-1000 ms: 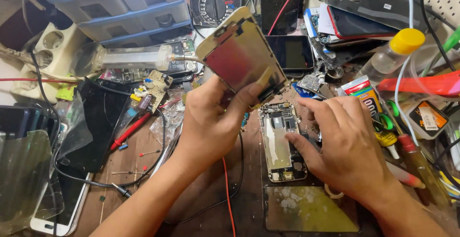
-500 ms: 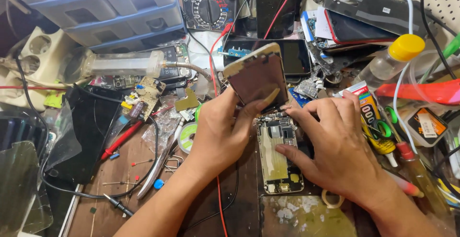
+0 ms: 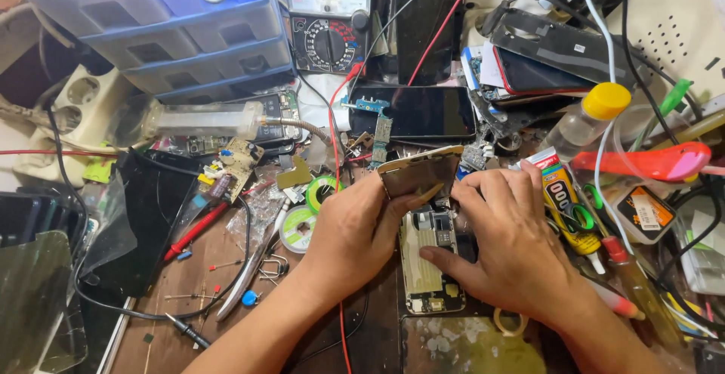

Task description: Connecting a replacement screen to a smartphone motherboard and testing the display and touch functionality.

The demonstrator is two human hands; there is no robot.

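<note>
Cluttered repair bench (image 3: 226, 283), brown wood, parts everywhere. Opened phone body (image 3: 430, 268) lies flat near centre, innards up, long side running near to far. Left hand (image 3: 355, 234) is closed on the lifted screen panel (image 3: 420, 171), thumb and fingers pinching its near-left edge; panel is tilted up over the far end of the body, seemingly hinged there. Right hand (image 3: 513, 249) lies over the body's right side, fingers curled, thumb pressing on the body's right edge; it steadies the body but grasps nothing that I can see. Cannot tell if a flex cable links panel and body, since the hands hide the joint.

To do this well, I judge: keep the panel angle shallow, hold the body pinned flat, avoid twisting, and mind any ribbon at the far end.

Around: blue drawer unit (image 3: 166, 26) far left, analogue multimeter (image 3: 328, 19) far centre, dark phone (image 3: 423, 113) behind the panel, yellow-capped bottle (image 3: 589, 121) right, glue tube (image 3: 563, 196) just right of the right hand, red-handled screwdriver (image 3: 198, 227) left, tweezers (image 3: 249, 272) beside it.
</note>
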